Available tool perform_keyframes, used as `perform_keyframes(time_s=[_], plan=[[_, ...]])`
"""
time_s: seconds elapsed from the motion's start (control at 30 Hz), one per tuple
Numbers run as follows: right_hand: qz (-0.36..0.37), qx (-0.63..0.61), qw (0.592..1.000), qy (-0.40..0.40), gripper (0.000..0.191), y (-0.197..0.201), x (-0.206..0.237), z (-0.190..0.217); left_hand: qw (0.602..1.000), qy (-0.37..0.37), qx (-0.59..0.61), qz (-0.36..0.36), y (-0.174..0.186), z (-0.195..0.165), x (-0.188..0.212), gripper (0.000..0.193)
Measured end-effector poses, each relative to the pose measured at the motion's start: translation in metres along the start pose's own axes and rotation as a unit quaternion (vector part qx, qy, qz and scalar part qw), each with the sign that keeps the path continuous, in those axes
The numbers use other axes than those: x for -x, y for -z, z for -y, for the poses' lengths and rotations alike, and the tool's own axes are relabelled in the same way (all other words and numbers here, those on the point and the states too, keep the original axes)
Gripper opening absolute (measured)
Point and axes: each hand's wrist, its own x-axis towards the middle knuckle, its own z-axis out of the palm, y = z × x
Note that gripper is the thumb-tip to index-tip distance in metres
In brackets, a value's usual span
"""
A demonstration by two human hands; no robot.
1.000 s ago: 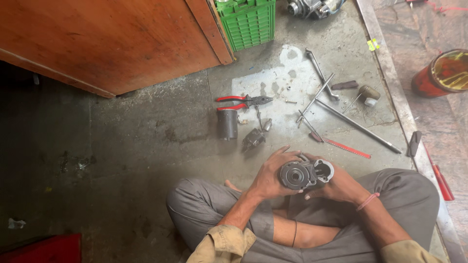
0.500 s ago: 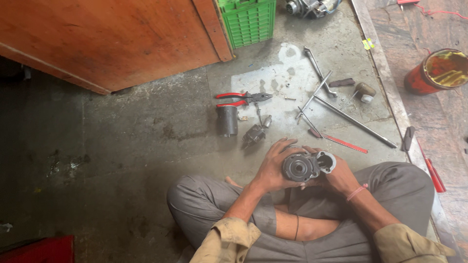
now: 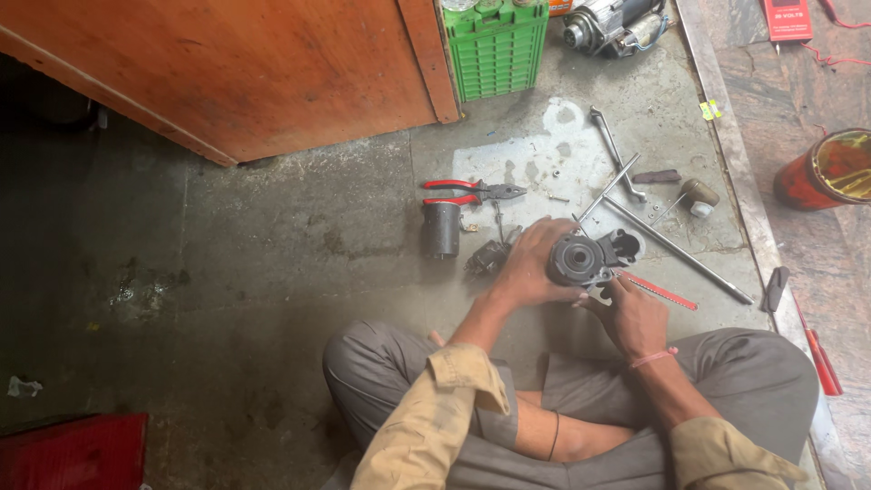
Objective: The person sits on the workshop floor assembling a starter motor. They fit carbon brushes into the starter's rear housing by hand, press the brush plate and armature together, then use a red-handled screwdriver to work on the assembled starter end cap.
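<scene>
- The left hand (image 3: pixel 526 268) is clamped around the near-left side of a dark grey round metal motor housing (image 3: pixel 588 259), fingers curled over its rim, held just above the concrete floor (image 3: pixel 272 272) in front of the crossed legs.
- At about nine o'clock from the housing a black metal cylinder (image 3: pixel 442 230) stands upright, with red-handled pliers (image 3: pixel 472 191) just beyond it at eleven o'clock.
- The housing itself is greasy, with a circular recess facing up and a lug sticking out at two o'clock.
- The right hand (image 3: pixel 635 313) is closed on the housing's lower edge at five o'clock; whether it also pinches a small tool I cannot tell.
- At one o'clock lie long steel rods and spanners (image 3: pixel 626 177); a red tin can (image 3: pixel 821 172) stands well apart at three o'clock.
- Judged risk: oily metal could slip from either hand and drop onto the loose parts beside it, or small screws on the floor could scatter and be lost.
</scene>
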Motion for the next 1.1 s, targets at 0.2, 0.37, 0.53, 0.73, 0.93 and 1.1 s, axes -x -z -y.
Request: perform_keyframes(time_s=[0.2, 0.37, 0.53, 0.73, 0.93, 1.1], plan=[[-0.018, -0.067, 0.997, -0.030, 0.066, 0.001, -0.004, 0.001, 0.989, 0.131, -0.030, 0.060, 0.072, 0.025, 0.018, 0.101], [-0.028, -0.143, 0.989, -0.016, 0.065, 0.006, -0.008, 0.006, 0.931, 0.272, -0.179, -0.164, 0.106, 0.066, 0.030, 0.105], [0.036, -0.121, 0.989, -0.078, 0.060, 0.014, -0.010, 0.014, 0.884, 0.407, -0.164, -0.165, 0.084, 0.063, 0.013, 0.119], [0.028, -0.146, 0.987, -0.066, 0.060, 0.014, -0.009, 0.008, 0.887, 0.402, -0.055, -0.221, 0.089, 0.061, 0.013, 0.099], [-0.085, -0.247, 0.958, -0.121, 0.024, -0.006, 0.042, 0.005, 0.747, 0.439, 0.394, -0.306, 0.070, 0.057, 0.064, 0.080], [0.035, -0.463, 0.880, 0.103, 0.091, -0.039, 0.081, 0.041, 0.634, 0.431, 0.574, -0.290, 0.000, 0.011, 0.123, 0.075]])
